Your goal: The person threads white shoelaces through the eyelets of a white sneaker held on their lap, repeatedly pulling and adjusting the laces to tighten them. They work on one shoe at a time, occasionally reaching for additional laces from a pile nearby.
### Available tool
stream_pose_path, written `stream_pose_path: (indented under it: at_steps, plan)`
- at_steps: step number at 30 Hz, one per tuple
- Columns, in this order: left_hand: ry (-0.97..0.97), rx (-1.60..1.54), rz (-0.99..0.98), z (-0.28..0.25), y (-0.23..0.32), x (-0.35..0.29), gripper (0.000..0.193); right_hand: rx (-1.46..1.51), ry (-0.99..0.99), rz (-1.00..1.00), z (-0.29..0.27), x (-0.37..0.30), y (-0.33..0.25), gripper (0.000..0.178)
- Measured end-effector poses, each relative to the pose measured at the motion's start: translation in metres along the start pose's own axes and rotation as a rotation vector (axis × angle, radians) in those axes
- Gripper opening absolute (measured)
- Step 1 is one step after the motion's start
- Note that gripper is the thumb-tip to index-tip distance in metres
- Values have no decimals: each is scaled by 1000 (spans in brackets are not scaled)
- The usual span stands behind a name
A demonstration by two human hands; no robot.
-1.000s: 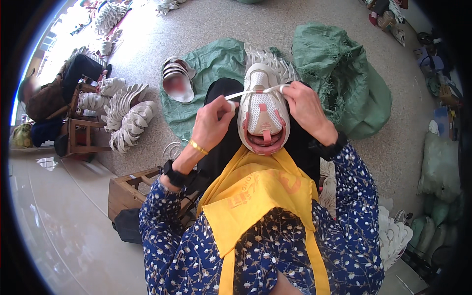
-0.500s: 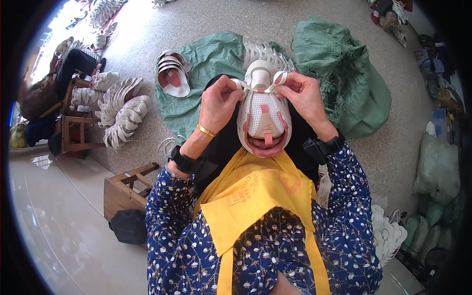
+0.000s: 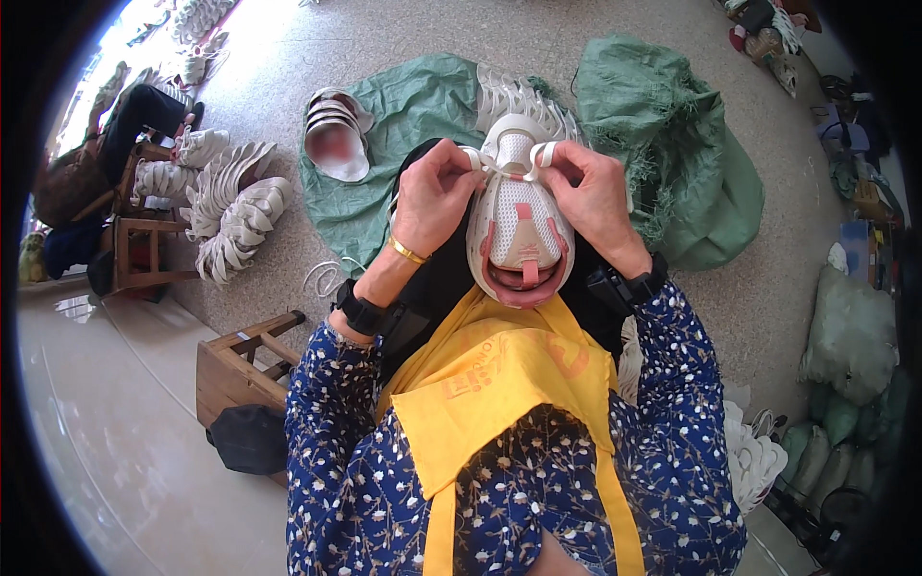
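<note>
A white and pink sneaker [image 3: 526, 219] rests on my lap, its heel with a pink pull tab toward me and its toe pointing away. White shoelaces [image 3: 513, 175] cross over the tongue side of it. Pinched fingers of my left hand [image 3: 432, 195] grip one lace at the shoe's left. On the opposite side my right hand [image 3: 586, 197] pinches the other lace, which loops up above the fingers. Both hands sit level with each other, close against the upper.
Beyond my knees a green sack [image 3: 423, 96] lies flat, with stacked shoe uppers [image 3: 338, 139] on it. Another bunched green sack [image 3: 672, 154] is to the right. Wooden stools [image 3: 235, 370] and rows of white shoe parts [image 3: 235, 206] stand at the left.
My hands have drawn slightly closer in around the shoe, the laces still pinched. The lace loops have shifted a little, and the view has tilted slightly.
</note>
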State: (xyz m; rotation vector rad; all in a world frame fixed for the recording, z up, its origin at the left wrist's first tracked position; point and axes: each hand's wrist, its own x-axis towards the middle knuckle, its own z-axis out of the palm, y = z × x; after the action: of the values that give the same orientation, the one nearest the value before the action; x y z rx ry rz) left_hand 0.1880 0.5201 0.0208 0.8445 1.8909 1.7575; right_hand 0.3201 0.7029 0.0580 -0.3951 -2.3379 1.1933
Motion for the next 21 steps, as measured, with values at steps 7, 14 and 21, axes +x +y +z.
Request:
stream_pose_path:
  at_steps: [7, 14, 21]
  plan:
    - [-18, -88, -84, -4, 6, 2, 8, 17, -123, 68, -1, 3, -1, 10]
    - [-15, -237, -108, 4, 9, 1, 8, 208, -86, 177, 4, -5, 13, 13]
    - [-21, -320, -62, 3, 6, 0, 7, 261, -72, 202, 7, -6, 16, 13]
